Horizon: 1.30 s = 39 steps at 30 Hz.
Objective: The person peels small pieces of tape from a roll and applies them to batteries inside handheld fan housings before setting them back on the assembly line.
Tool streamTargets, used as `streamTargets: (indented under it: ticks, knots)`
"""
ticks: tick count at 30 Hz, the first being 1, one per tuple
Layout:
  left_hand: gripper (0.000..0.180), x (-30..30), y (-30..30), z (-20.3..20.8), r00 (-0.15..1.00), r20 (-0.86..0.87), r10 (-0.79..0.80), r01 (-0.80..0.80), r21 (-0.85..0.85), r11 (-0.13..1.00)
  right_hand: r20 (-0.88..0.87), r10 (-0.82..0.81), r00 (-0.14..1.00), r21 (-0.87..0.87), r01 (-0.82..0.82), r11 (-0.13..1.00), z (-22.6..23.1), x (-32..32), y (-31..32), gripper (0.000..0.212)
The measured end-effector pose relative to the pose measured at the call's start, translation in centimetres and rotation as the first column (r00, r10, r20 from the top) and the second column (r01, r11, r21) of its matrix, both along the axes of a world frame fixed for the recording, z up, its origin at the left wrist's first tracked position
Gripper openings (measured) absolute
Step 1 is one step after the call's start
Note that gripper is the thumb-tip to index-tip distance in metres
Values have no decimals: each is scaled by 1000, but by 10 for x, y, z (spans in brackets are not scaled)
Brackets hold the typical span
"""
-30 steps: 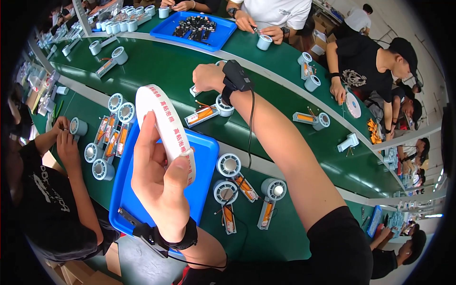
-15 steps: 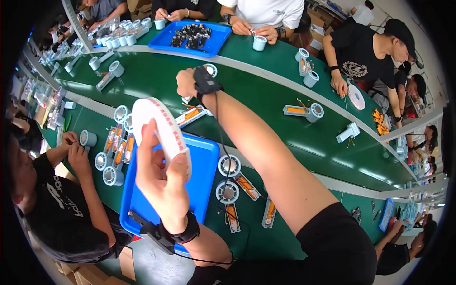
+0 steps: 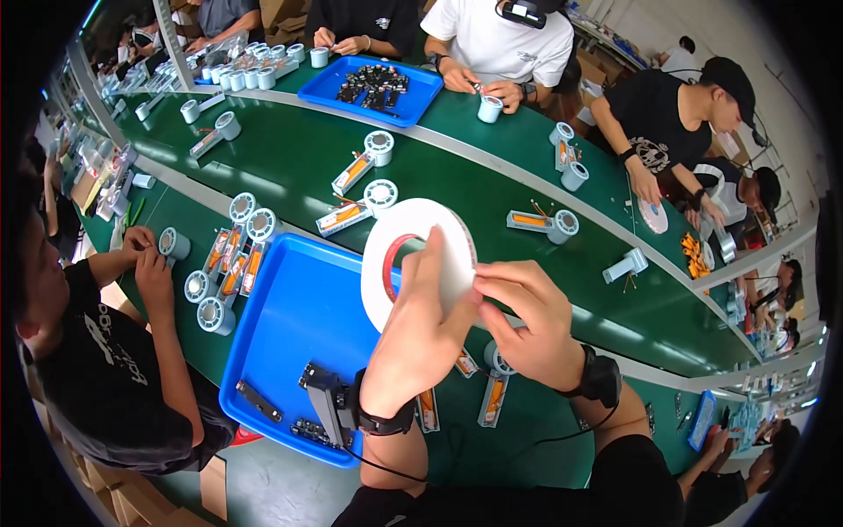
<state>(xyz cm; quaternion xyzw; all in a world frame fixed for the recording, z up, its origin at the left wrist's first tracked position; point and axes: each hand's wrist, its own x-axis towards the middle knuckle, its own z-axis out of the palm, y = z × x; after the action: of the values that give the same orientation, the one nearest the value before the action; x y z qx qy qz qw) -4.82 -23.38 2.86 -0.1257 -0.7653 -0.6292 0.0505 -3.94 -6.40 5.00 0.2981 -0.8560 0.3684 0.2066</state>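
My left hand (image 3: 413,329) grips a white roll of tape (image 3: 379,250) with a red inner ring, its fingers over the flat side and into the core. At the roll's right edge, my right hand (image 3: 531,325) is closed in a pinch, thumb and fingertips together; what lies between them is too small to make out. Below and left of the roll is a blue tray (image 3: 303,316) with a few dark small parts (image 3: 259,401) near its front edge. Light-blue handheld fan bodies (image 3: 492,386) with orange inserts lie partly hidden behind my hands.
A green conveyor belt (image 3: 457,189) crosses ahead, carrying fan bodies (image 3: 379,149). More fan bodies (image 3: 215,314) cluster left of the tray, beside a co-worker (image 3: 114,351). Across the belt, co-workers sit by another blue tray (image 3: 421,88) of black parts.
My right hand has come back from over the belt to the roll's edge, leaving a fan body in full view there. The left hand has moved right with the roll and turned it.
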Motion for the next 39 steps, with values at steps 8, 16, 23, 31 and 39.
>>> streamTargets:
  ticks: [8,16,23,31,39]
  knots:
    - [77,-4,6,13,962,98,-255,262,-67,963,100,-56,993,92,47,995,12,3,31,34]
    - [76,-5,-6,5,952,282,-116,12,345,939,-150,-21,989,90,35,995,16,-2,52,23]
    - [65,-7,-14,22,921,82,382,-373,475,797,138,-332,933,-100,346,933,-75,-152,115,14]
    - [75,-9,-25,18,956,107,275,-285,575,767,151,-576,803,333,507,795,-138,-201,91,13]
    - [74,-10,-32,16,956,112,272,-282,610,741,185,-597,780,308,531,789,-144,-213,76,11]
